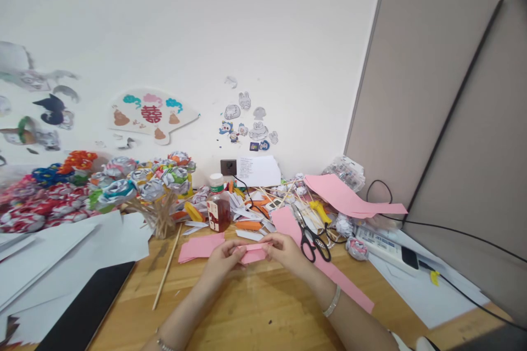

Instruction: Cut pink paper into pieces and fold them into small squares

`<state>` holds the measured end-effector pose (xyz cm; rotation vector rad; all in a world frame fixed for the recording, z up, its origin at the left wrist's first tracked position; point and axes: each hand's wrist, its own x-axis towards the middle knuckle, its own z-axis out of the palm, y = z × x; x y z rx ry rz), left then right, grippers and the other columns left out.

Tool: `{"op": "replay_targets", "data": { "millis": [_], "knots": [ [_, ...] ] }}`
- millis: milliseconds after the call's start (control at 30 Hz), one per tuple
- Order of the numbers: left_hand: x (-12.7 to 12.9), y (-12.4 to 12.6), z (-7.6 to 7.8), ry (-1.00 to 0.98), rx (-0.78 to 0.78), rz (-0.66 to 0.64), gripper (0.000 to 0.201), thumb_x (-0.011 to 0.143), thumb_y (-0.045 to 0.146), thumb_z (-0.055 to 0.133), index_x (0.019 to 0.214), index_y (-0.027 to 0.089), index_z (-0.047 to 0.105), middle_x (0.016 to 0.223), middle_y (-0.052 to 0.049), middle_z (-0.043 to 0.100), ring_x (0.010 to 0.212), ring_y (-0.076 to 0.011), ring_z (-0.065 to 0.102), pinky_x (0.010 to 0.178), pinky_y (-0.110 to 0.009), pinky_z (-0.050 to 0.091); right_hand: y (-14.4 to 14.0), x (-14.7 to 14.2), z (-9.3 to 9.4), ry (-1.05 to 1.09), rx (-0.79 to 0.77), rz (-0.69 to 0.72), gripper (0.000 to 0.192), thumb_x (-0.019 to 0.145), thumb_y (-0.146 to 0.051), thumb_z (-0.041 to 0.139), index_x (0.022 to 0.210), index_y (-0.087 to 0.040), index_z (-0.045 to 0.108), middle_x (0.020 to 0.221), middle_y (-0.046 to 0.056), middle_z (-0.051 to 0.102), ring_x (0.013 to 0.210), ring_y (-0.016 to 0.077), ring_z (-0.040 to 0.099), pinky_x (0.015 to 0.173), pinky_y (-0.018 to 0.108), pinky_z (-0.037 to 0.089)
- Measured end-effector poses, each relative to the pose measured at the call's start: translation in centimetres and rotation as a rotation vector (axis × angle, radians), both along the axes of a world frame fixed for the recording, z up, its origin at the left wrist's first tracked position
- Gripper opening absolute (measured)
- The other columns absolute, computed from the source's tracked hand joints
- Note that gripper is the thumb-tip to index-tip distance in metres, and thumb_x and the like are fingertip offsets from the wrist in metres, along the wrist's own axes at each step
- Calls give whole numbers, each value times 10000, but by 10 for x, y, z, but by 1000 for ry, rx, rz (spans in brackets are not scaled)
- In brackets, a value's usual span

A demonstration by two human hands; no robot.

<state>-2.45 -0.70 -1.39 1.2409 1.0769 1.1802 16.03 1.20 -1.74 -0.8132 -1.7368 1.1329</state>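
Pinching a small folded pink paper strip (253, 254) between left hand (224, 259) and right hand (286, 250), fingers closed on it, just above the wooden desk (255, 307). Showing a red double-happiness character on the wall fan cutout (151, 114).

Small folded pink paper piece (253, 254), flat and level, just above the wooden desk (263, 307).

The folded pink paper (253, 254) at frame centre is mostly covered by the fingers of the left hand (222, 260) and right hand (288, 252), so its folds cannot be read. The black tablet (88, 307) runs off the bottom edge (lower left). The bottle (218, 211) label is too small to read.
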Motion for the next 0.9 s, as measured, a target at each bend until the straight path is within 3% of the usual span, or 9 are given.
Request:
{"op": "replay_targets", "data": {
  "millis": [333,700,900],
  "knots": [
    [4,-7,6,130,81,30,314,574,408,654,725,134,624,557,19,576,518,-125,537,508,-244,461,2,-2,-2,-6,-22,-34,193,713,-339,581,754,-154,619,641,6,574,570,128,528,544,232,403],
    [6,-9,7,142,36,49,288,564,397,655,674,134,608,531,26,570,501,-128,533,510,-247,444,1,-3,-3,-43,32,-77,119,727,-261,554,728,-158,613,629,-3,546,594,132,515,551,227,380],
    [11,-14,10,215,5,31,269,590,394,634,654,133,635,512,30,557,456,-98,474,450,-205,362,-1,-3,-2,-127,99,-81,120,722,-242,558,752,-156,636,679,16,582,654,149,531,585,237,387]
  ]
}}
